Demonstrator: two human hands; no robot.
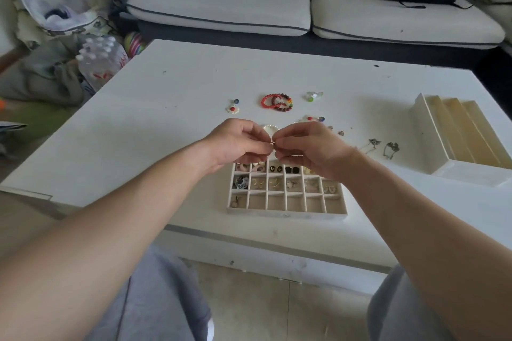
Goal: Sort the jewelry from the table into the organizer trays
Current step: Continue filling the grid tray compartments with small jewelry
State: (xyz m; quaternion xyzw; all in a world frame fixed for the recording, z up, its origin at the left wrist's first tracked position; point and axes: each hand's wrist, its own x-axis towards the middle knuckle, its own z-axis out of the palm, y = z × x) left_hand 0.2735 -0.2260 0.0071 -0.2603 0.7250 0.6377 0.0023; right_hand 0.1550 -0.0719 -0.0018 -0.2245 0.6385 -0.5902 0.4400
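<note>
My left hand [238, 144] and my right hand [307, 147] meet above the far edge of the gridded organizer tray [286, 214], fingertips pinching one tiny piece of jewelry [273, 143] between them; it is too small to identify. Several tray cells hold earrings and small pieces; the near row is mostly bare. Behind the hands lies a white bead bracelet [270, 127], partly hidden. Farther back are red and dark bead bracelets [277, 102], a flower earring [232, 108], a green-and-clear piece [314, 96], a red-and-blue piece [315, 119] and silver pendants [383, 147] at the right.
A second tray with long slots [460, 133] stands at the table's right edge. The white table [166, 108] has a sofa [304, 14] behind it. A pack of water bottles [99, 61] and bags sit on the floor at the left.
</note>
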